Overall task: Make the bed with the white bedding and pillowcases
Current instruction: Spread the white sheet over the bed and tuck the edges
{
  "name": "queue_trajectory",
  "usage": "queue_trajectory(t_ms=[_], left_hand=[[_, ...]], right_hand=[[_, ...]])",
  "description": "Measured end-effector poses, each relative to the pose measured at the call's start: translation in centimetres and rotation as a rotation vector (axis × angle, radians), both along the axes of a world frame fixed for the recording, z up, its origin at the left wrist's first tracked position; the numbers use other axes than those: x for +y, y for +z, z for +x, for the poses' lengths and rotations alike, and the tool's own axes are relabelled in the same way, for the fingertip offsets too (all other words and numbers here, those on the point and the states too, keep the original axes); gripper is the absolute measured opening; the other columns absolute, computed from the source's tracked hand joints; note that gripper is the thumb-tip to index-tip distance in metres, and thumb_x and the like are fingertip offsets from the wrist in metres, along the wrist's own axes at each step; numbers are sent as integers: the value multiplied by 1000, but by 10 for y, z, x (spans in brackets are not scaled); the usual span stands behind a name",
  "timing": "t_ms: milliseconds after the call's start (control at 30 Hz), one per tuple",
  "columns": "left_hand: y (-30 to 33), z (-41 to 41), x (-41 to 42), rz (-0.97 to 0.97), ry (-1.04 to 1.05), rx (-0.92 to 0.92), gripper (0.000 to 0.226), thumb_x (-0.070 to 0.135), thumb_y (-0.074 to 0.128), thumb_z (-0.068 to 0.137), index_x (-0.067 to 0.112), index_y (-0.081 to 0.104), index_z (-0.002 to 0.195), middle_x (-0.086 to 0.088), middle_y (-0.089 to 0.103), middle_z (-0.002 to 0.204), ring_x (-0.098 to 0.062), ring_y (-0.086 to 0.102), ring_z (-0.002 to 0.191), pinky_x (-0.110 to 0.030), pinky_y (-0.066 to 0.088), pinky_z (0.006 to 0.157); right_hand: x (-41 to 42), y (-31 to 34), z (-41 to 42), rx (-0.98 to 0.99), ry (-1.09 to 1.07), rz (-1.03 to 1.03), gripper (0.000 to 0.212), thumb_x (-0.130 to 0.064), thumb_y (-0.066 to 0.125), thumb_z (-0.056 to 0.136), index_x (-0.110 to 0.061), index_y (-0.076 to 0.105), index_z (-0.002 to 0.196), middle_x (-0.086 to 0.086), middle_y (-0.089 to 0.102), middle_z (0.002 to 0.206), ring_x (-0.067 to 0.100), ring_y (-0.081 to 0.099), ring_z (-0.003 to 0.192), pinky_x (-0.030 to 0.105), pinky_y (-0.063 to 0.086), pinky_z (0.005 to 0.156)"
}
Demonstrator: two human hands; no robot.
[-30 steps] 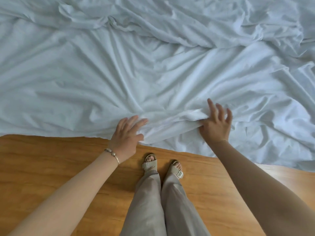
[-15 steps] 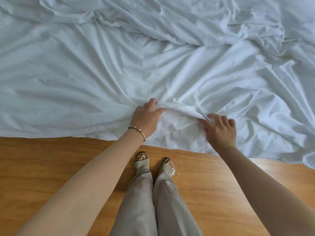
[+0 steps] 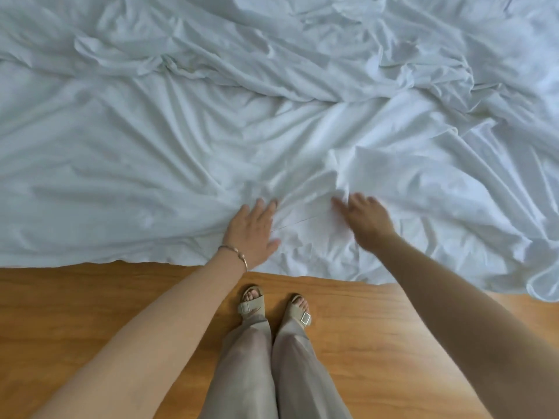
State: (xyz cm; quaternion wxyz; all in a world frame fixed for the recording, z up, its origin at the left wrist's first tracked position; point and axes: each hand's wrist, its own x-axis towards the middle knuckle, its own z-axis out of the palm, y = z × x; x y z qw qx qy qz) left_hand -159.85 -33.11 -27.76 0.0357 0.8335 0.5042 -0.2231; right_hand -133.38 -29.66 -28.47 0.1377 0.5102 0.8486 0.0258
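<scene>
Here the white sheet (image 3: 151, 140) lies spread over the bed, filling the whole upper part of the view from the far left to the far right. On the left it is fairly flat, with long shallow creases running toward the middle. Its near edge hangs down to the wooden floor (image 3: 90, 303) and ends in an uneven line there.

The left hand (image 3: 252, 229) lies flat on the sheet close to that near edge, palm down, fingers straight and together, thumb out to the side. It grips nothing; it only rests on the cloth. A thin bracelet (image 3: 234, 252) sits on its wrist.

Just beside it, a little farther in, the right hand (image 3: 363, 219) is also palm down on the sheet with its fingers stretched out and slightly spread. It is somewhat blurred, yet the fingers look straight, holding nothing. Between the two hands the cloth shows small crumpled wrinkles.

Beyond the right hand a raised fold (image 3: 348, 164) stands up from the sheet. Farther right the cloth is bunched into deeper ridges, and at the far right its edge curls down onto the floor.

Below, the person stands in grey trousers (image 3: 272, 373) and sandals (image 3: 251, 303), toes pointing at the bed.
</scene>
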Motion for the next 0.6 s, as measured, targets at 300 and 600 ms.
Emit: queue_trajectory(t_ms=[300, 600], left_hand=[[-33, 20, -31, 34, -170, 87, 68, 27, 41, 95, 5, 11, 151, -19, 1, 159, -35, 0, 147, -56, 5, 115], [-22, 9, -28, 429, -47, -660, 39, -1, 39, 85, 9, 72, 102, -8, 68, 97, -24, 59, 92, -34, 45, 85]], right_hand=[[1, -22, 30, -29, -72, 140, 65, -10, 76, 58, -17, 61, 121, 12, 59, 120, 37, 53, 111, 48, 40, 94], [-3, -33, 40, 469, 240, 459, 29, 6, 59, 79, -16, 73, 94, 9, 60, 97, 30, 52, 88, 38, 40, 69]])
